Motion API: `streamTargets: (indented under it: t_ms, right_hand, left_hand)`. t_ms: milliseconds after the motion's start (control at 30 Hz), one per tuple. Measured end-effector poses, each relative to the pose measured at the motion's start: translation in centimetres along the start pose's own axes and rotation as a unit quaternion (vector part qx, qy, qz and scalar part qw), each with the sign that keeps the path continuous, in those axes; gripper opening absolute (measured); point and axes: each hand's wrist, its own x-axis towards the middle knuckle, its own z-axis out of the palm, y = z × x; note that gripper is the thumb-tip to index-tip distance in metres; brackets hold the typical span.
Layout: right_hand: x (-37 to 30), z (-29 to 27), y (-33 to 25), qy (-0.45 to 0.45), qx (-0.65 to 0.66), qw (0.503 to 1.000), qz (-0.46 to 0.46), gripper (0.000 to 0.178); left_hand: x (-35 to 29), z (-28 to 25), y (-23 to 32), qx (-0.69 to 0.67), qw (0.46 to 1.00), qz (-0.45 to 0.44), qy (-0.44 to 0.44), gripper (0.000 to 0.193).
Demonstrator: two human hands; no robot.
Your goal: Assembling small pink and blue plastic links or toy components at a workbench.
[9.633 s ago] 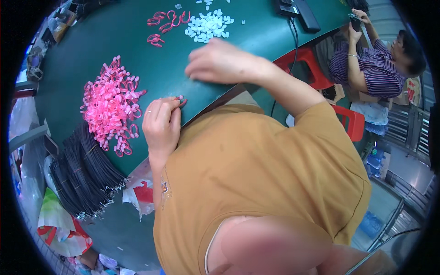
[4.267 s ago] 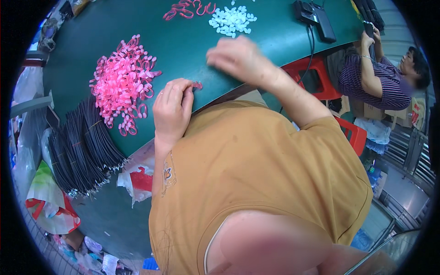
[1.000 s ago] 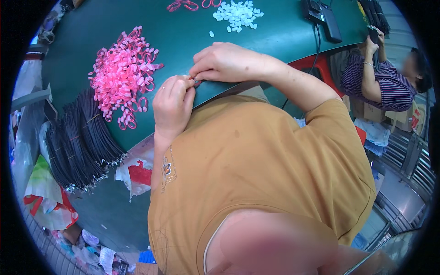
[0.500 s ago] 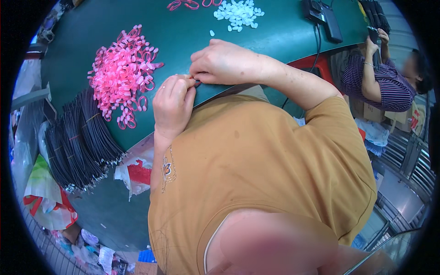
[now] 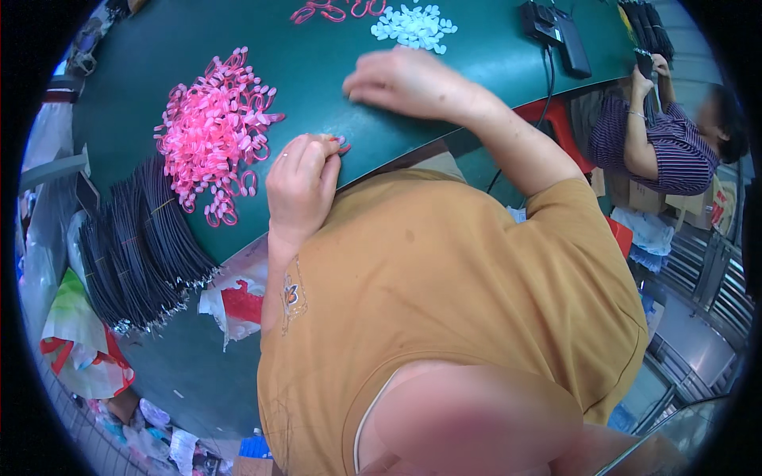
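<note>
Green bench (image 5: 317,71) fills the upper view, curving off toward the rim. At its near edge the left hand (image 5: 300,186) is curled shut, pinching a small pink clip (image 5: 342,144) at the fingertips, right over the bench lip. Half a second ago the right hand (image 5: 401,79) was pressed against the left at that clip; now it has swung out, flat and loosely open, palm down on bare green, holding nothing that I can see, just short of the white pieces (image 5: 414,24). That reads as one joining step finished and the next part being fetched. Left of the clip lies the pink pile (image 5: 213,131), then black cables (image 5: 139,242) overhanging the edge. Bare bench lies between the hands.
</note>
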Motion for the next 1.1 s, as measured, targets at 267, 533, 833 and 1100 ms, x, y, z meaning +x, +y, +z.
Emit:
streamTargets:
  t_ms: [267,533,833,1100]
  right_hand:
    - [1.4,-1.7,3.8,0.029,-0.160,0.987,-0.002,0.021]
    - [1.5,-1.6,4.2,0.030,-0.184,0.979,-0.079,0.018]
    - [0.0,-2.5,-2.5,-0.101,-0.153,0.971,-0.153,0.011]
    - [-0.4,-0.5,-3.4,-0.116,-0.162,0.964,-0.175,0.016]
  left_hand:
    - [0.0,-0.1,0.0,-0.005,1.000,-0.004,0.001,0.021]
    - [0.1,-0.2,0.3,0.002,1.000,-0.001,0.003,0.021]
    - [0.2,0.0,0.2,-0.007,1.000,-0.015,0.004,0.021]
    - [-0.1,-0.1,0.2,-0.008,1.000,-0.014,0.000,0.021]
